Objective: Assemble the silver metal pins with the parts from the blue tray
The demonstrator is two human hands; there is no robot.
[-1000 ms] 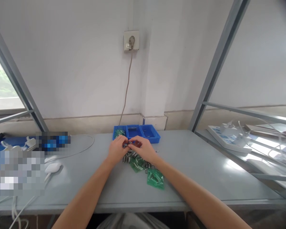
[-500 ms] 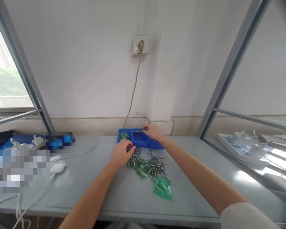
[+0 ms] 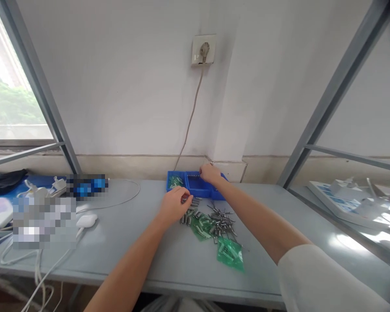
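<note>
My left hand (image 3: 178, 203) rests low over the desk in front of a blue compartment tray (image 3: 197, 193), its thumb and fingers curled together; what they pinch is too small to make out. Short metal cylinders (image 3: 186, 219) lie beside and below these fingers. Over the tray's middle compartment, my right hand (image 3: 210, 173) is closed with fingertips pointing down, and anything in them is hidden. Small metal pieces (image 3: 192, 176) line the back of that compartment. Green plastic packets (image 3: 175, 181) fill the left compartment. Thin metal rods (image 3: 224, 222) form a loose pile below my right forearm.
Two green bags with metal parts, one a flat green bag (image 3: 230, 254), lie on the grey desk (image 3: 123, 242). White cables and a white adapter (image 3: 87, 220) are at the left. A cord hangs from a wall socket (image 3: 203, 50). A power strip (image 3: 341, 203) lies at the right.
The view has shifted, so the scene sits further right. My right hand has turned and lowered its fingers into the tray's middle compartment. My left hand stays in about the same place.
</note>
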